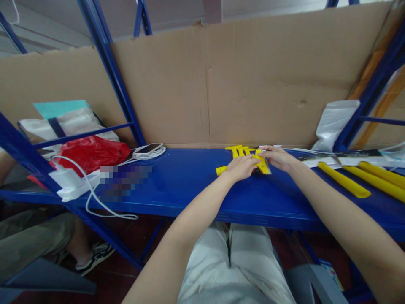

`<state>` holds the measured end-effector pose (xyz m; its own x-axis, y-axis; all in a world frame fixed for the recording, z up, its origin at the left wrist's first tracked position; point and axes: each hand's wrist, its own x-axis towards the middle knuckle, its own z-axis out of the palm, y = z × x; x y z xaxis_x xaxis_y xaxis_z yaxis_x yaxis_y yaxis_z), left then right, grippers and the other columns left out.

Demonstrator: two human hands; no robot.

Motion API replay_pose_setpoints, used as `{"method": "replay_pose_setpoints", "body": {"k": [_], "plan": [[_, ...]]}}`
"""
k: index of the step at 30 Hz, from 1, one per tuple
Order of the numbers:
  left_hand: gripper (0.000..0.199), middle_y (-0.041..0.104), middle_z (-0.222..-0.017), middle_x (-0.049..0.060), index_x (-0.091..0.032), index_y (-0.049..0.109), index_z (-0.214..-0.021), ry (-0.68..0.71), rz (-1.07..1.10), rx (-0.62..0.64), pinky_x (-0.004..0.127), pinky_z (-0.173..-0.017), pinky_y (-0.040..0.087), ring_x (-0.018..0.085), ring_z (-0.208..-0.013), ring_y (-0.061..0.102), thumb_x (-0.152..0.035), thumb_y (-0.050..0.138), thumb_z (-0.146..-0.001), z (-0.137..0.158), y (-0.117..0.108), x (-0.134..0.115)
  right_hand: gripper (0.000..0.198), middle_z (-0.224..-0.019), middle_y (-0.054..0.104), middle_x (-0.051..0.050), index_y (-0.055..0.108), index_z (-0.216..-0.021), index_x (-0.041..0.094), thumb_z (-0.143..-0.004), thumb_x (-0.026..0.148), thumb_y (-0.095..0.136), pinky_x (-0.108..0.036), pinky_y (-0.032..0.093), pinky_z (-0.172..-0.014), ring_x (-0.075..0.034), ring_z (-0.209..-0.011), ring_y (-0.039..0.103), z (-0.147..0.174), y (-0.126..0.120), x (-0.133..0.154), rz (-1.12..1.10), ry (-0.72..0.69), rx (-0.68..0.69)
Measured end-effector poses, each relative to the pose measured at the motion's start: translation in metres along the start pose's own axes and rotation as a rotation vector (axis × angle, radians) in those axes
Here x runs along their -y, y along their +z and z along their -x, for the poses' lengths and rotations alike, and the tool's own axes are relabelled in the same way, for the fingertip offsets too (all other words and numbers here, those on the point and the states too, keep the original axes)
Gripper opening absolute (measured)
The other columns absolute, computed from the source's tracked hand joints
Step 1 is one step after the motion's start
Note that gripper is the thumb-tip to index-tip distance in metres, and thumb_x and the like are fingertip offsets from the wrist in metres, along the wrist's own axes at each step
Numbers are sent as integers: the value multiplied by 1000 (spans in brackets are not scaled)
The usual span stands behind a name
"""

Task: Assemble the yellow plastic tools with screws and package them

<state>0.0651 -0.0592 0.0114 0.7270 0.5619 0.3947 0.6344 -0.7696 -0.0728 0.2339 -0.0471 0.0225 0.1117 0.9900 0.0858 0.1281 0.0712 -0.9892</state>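
My left hand (242, 167) is closed round a yellow part, one end (220, 170) of which sticks out to the left below the wrist. Against its fingertips, a flat yellow piece (262, 165) stands tilted between both hands. My right hand (276, 157) pinches the upper end of that flat piece from the right. Something small and dark shows just under the fingers, too small to name. Behind the left hand lie several yellow T-shaped pieces (234, 150) in a row. Where the two yellow parts meet is hidden by my fingers.
Long yellow wing-like strips (344, 180) lie at the right, beside black-and-white packages (360, 158). A clear plastic bag (337, 122) leans on the post. At the left are a coiled cable with a phone (152, 148), a red bag (93, 152) and a power strip (74, 190). A person sits further left.
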Motion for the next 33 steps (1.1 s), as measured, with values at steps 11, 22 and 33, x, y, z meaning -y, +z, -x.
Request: {"method": "replay_pose_setpoints", "body": {"k": [11, 22, 33], "plan": [[34, 54, -124, 8, -22, 50, -123, -212, 46, -48, 33, -90, 45, 20, -109, 55, -25, 42, -91, 0, -2, 10, 26, -56, 52, 2, 54, -65, 16, -63, 33, 73, -22, 35, -50, -8, -52, 45, 8, 2, 2, 104, 40, 203], [55, 57, -124, 13, -20, 26, -144, -285, -11, 29, 35, -86, 46, 24, -105, 59, -26, 39, -91, -3, 3, 13, 36, -51, 48, 3, 51, -56, 16, -56, 44, 74, -21, 27, -46, -6, -47, 37, 5, 9, 1, 217, -87, 130], [56, 61, -117, 12, -18, 33, -142, -337, 23, 34, 34, -88, 46, 24, -102, 61, -20, 40, -86, -3, 1, 18, 23, -64, 58, -4, 56, -67, 17, -81, 34, 49, -23, 36, -51, -11, -53, 47, -5, -8, -1, 527, -166, 4]]}}
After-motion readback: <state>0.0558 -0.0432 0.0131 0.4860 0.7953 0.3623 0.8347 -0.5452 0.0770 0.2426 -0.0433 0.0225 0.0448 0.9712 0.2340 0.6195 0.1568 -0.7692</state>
